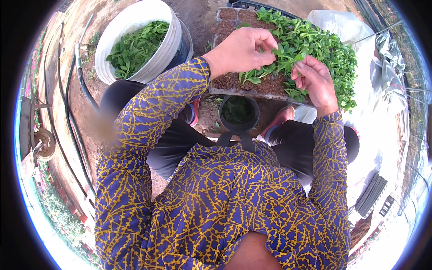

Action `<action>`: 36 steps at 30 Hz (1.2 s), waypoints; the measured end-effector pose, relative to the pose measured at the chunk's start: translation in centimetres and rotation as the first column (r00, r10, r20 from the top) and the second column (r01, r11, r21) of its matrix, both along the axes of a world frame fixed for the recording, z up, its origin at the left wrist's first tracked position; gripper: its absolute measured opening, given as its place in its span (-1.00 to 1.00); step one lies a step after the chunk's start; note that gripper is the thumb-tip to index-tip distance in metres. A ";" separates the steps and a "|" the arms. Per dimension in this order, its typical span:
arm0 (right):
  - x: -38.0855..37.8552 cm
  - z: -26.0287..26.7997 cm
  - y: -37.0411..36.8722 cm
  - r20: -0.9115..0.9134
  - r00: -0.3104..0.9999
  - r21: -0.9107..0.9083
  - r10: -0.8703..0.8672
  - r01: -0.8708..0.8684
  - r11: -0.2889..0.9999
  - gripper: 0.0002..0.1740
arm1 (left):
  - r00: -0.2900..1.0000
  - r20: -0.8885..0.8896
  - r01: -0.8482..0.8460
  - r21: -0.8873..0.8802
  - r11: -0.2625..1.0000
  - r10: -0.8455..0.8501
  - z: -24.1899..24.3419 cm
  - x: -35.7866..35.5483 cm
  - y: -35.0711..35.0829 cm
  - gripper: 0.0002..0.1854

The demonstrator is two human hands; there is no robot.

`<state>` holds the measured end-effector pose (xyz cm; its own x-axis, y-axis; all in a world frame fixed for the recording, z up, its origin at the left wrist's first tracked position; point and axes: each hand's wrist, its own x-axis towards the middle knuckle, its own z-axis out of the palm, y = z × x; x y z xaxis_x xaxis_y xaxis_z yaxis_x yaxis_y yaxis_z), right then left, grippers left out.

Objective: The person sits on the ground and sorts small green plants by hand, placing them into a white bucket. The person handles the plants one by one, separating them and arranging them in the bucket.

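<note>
Both hands are over a seedling tray (224, 81) filled with brown growing medium. My right hand (316, 79) pinches a small green leafy cutting (287, 62) between thumb and fingers. From the other side, my left hand (248, 50) has its thumb and fingertips drawn together at the cutting's leaves; whether they grip it is hard to tell. Dense green seedlings (324, 50) cover the tray's right side, while brown medium shows on its left. A few loose sprigs (254, 76) lie on the medium beneath my hands.
A tilted white bucket (104, 64) of picked leafy sprigs (138, 47) stands at left. Between my feet sits a dark pot (239, 126) with greens inside. Black hoses (69, 98) run along the left ground. White plastic sheeting (364, 145) lies at right.
</note>
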<state>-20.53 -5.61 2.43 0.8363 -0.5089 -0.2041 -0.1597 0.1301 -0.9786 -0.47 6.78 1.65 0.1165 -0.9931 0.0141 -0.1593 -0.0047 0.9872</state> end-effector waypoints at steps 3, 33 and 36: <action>0.2 0.1 -0.1 0.024 0.999 -0.002 0.034 -0.034 0.999 -0.83 | 0.996 0.076 0.039 -0.019 0.999 -0.037 0.2 0.0 -0.1 -0.82; -1.3 -1.5 -0.8 -0.059 0.998 -0.826 0.025 -0.063 0.560 -0.86 | 0.530 0.821 0.178 -0.350 0.920 0.210 -1.9 1.3 0.5 -0.72; -1.4 -3.0 -0.7 -0.104 0.995 -0.934 -0.001 -0.097 0.343 -0.83 | 0.580 0.790 0.142 -0.337 0.931 0.198 -1.8 1.4 0.8 -0.67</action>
